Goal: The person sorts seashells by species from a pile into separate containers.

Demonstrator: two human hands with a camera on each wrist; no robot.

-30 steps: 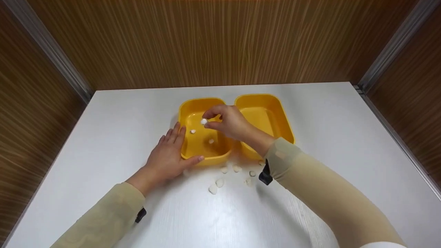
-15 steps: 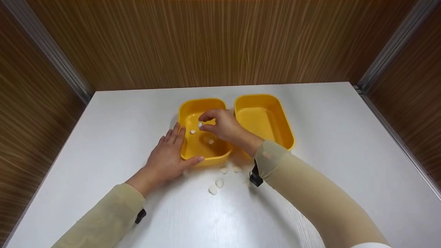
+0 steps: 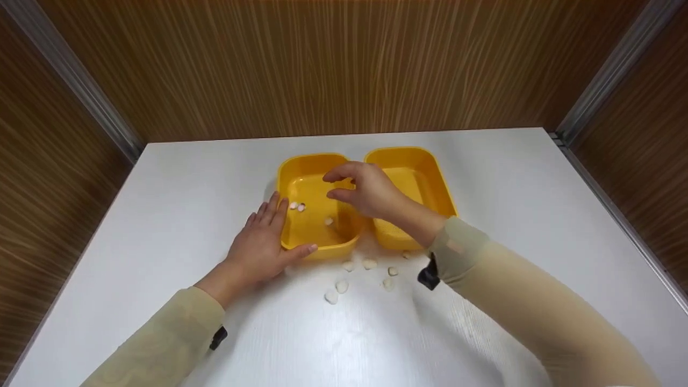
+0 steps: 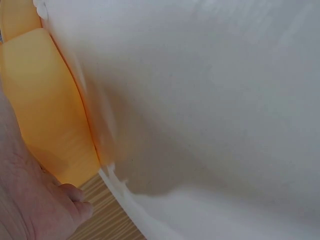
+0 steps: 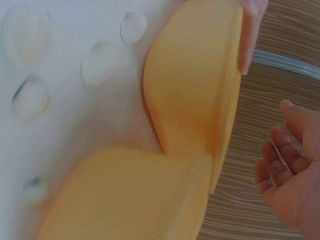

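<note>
At the frame's middle, the right hand (image 3: 371, 188), fingers apart and holding nothing, hung over the left yellow box (image 3: 301, 231) with three small shells (image 3: 301, 207), which could perhaps slide if the left hand (image 3: 258, 242), straight-fingered at its edge, pushed the box.

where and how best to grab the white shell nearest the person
The white shell is likely best pinched by its far-left and near-right edges, from above on the near side: it lies low on the table, and the neighbouring shell sits close at its far right, leaving those edges free.
</note>
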